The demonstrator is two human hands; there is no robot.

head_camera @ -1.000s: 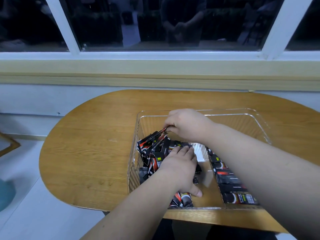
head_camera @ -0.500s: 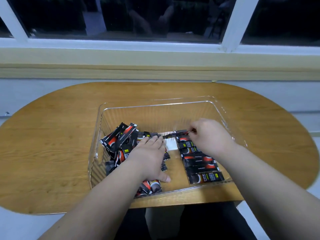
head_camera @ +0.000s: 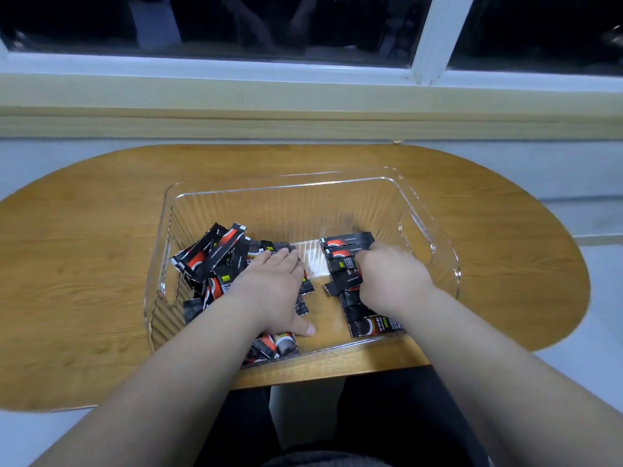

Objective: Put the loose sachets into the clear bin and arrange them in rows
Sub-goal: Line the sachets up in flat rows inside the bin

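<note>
Left hand (head_camera: 273,288): grip spread flat, pressed onto loose sachets (head_camera: 209,261) in clear bin (head_camera: 428,230). Right hand (head_camera: 387,278) was curled onto sachet row (head_camera: 347,244); pinch couldn't be told.

Indoor rm, home/office unclear; oval wood table (head_camera: 84,264) by white-framed window (head_camera: 303,28).

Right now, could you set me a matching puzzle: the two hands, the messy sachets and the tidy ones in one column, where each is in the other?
1 left hand
2 right hand
3 sachet heap
4 sachet row

A jumbled in the left half of the clear bin
B lies flat on the heap
C lined up in the bin's right half
D on the row's right ends

Pairs: 1-B, 2-D, 3-A, 4-C
</note>
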